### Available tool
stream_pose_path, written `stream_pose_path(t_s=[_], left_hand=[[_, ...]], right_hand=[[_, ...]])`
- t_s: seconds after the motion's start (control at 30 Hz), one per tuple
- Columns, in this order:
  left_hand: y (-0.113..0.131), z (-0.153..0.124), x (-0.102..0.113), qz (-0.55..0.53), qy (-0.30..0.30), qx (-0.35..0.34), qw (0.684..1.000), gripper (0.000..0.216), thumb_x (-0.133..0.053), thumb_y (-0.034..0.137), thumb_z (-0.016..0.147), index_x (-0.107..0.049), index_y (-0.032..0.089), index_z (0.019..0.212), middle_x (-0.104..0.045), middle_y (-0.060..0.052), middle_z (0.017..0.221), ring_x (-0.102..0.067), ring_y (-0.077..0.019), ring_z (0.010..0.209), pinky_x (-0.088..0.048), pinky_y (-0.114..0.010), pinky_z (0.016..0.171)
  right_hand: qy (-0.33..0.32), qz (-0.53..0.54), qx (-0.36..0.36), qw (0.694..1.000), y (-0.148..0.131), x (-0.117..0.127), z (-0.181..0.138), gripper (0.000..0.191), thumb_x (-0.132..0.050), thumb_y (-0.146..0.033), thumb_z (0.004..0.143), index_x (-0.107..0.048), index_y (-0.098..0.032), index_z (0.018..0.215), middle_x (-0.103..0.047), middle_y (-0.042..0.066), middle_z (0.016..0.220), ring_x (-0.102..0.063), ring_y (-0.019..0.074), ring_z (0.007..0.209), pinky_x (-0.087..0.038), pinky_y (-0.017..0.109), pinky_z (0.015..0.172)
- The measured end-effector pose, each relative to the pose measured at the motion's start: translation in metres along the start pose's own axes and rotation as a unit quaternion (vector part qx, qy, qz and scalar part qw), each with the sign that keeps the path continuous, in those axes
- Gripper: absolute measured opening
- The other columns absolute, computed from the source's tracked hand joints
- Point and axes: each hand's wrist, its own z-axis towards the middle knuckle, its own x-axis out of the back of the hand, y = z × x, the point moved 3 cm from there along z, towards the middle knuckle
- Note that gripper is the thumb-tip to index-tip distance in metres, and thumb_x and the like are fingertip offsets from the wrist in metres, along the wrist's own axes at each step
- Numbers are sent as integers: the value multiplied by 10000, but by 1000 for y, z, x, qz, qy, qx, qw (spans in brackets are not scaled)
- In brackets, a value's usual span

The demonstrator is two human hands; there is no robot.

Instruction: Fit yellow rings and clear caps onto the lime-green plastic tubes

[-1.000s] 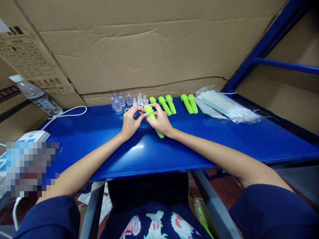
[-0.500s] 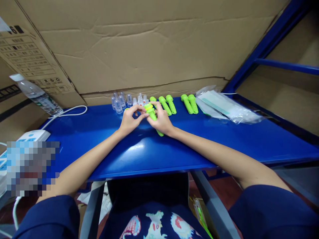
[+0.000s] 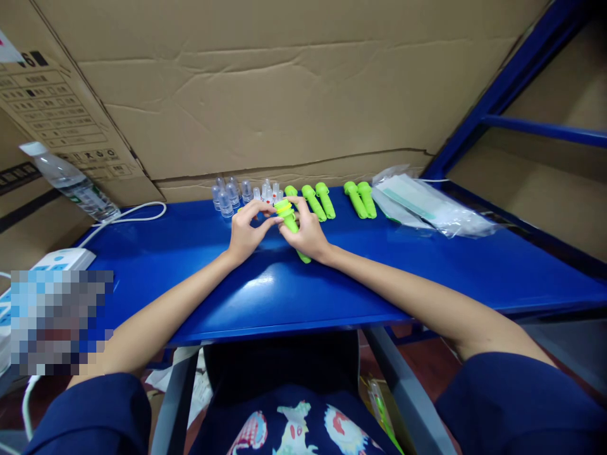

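A lime-green, flashlight-shaped plastic handle is tilted above the middle of the blue table, its yellowish wide end up and its narrow end towards me. My right hand wraps round its body from the right. From the left, the thumb and fingertips of my left hand pinch at the wide end; whether a small part sits between them is hidden. Behind my left hand stand several clear plastic domes and smaller clear pieces with red spots. Several more green handles lie beyond my right hand.
Two green handles lie farther right, beside clear plastic bags. At the left are a leaning water bottle, a white cable and a power strip. Cardboard walls the back of the blue table.
The held handle has turned slightly, so more of its yellowish wide end shows. My left fingertips have shifted a little along its edge. My right hand keeps its grip.
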Motion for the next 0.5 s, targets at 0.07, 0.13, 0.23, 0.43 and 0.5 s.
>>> stream_pose_path(t_s=[0.07,0.13,0.23,0.43,0.5], left_hand=[[-3,3,2,-13,-10,2,1000,169,-763,343,894,-713,184,870,-744,-17,830,-660,-130,723,-483,-256,641],[-6,6,4,-23,-41,1,999,171,-743,340,908,-712,184,846,-745,-20,819,-662,-136,729,-485,-262,649],[-9,11,7,-14,-97,-11,995,154,-705,318,929,-703,188,846,-739,-29,831,-658,-150,755,-487,-272,670],[-11,9,6,64,-147,-9,987,124,-594,273,964,-640,200,874,-701,-44,850,-632,-188,793,-477,-324,755],[-11,7,3,91,-159,-9,983,138,-568,275,973,-622,204,866,-699,-52,852,-631,-204,805,-454,-345,774]], right_hand=[[-2,-10,0,1000,0,0,-1,489,-589,-228,827,-422,-175,1284,-643,8,755,-637,203,621,-521,355,639],[-7,-20,-1,1000,0,0,-1,483,-586,-232,831,-422,-177,1283,-645,4,756,-635,202,614,-517,352,640],[-15,-36,-5,999,-1,1,-1,478,-578,-230,830,-418,-189,1278,-634,-13,731,-628,202,594,-510,346,636],[-21,-54,-8,998,-1,1,0,477,-575,-226,824,-417,-203,1274,-626,-13,731,-628,209,597,-509,352,652],[-21,-47,-12,999,0,1,2,469,-575,-225,818,-422,-202,1261,-629,-11,745,-641,212,624,-517,355,668]])
